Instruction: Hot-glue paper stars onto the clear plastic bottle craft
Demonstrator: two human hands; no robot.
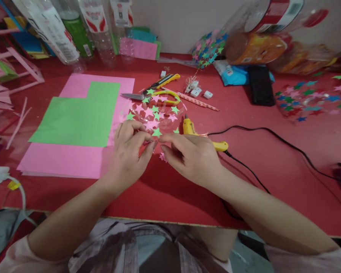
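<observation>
My left hand (132,149) and my right hand (194,155) meet fingertip to fingertip above the red table, both in a pinch. Whatever is between the fingers is too small or hidden to make out. Just beyond the fingertips is a green paper star (157,132). It belongs to a spread of pink and green paper stars, such as the pink star (149,112), which seem to lie on clear plastic. A small pink star (162,156) shows below the fingertips. Beside my right hand lies a yellow glue gun (190,127), its handle partly behind the wrist.
Green paper (79,117) covers pink sheets (62,161) at left. Scissors (133,97), a box cutter (166,80) and a striped straw (199,101) lie behind the stars. Plastic bottles (93,22) line the back. A black phone (260,85) and a black cord (290,146) are at right.
</observation>
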